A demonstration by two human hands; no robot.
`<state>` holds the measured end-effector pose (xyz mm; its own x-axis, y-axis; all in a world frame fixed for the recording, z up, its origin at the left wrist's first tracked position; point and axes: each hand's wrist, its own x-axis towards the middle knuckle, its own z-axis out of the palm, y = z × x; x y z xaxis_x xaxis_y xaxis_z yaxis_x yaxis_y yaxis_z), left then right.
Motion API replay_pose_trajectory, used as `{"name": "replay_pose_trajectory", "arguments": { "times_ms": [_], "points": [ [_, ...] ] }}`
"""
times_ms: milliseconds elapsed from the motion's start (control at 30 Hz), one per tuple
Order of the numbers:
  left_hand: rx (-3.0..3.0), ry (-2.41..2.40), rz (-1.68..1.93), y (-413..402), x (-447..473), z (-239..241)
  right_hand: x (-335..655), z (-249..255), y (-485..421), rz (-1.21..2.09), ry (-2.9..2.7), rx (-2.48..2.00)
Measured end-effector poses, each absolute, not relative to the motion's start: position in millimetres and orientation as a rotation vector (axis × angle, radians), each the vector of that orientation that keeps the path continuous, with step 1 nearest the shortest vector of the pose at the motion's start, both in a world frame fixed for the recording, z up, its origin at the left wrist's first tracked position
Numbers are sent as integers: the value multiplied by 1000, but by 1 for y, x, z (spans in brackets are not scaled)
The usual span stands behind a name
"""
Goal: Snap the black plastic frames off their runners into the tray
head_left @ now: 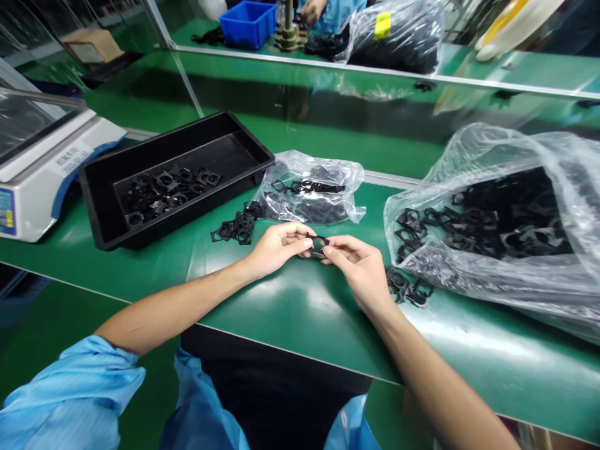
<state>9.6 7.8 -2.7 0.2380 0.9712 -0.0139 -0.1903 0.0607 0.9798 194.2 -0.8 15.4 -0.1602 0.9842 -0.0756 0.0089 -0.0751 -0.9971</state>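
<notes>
Between my two hands is a small black plastic frame (319, 238), pinched at its left end by my left hand (280, 249) and at its right end by my right hand (359, 265). Fingers cover much of it. Just beyond my left hand lies a loose pile of similar black frames (237, 226). Behind the hands rests a small clear bag (323, 203) with more of them inside. Close to my right wrist, a few loose black frames (412, 289) lie by the mouth of a large clear bag (487, 262) full of the same pieces.
A black tray (187, 222) holding many black frames stands at the left, next to a white scale (70, 147). Across a metal-edged clear partition (281, 62) are a blue bin (248, 24), a filled plastic bag (398, 37) and another person's hand (312, 10).
</notes>
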Motion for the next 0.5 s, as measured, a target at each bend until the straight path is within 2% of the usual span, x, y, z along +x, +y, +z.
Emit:
{"name": "replay_pose_trajectory", "arguments": {
  "times_ms": [233, 500],
  "points": [
    [1257, 954, 1083, 7, 8, -2, 195, 15, -2, 1375, -1290, -1173],
    [1382, 1028, 1244, 9, 9, -9, 193, 19, -8, 1131, -1484, -1092]
  ]
}}
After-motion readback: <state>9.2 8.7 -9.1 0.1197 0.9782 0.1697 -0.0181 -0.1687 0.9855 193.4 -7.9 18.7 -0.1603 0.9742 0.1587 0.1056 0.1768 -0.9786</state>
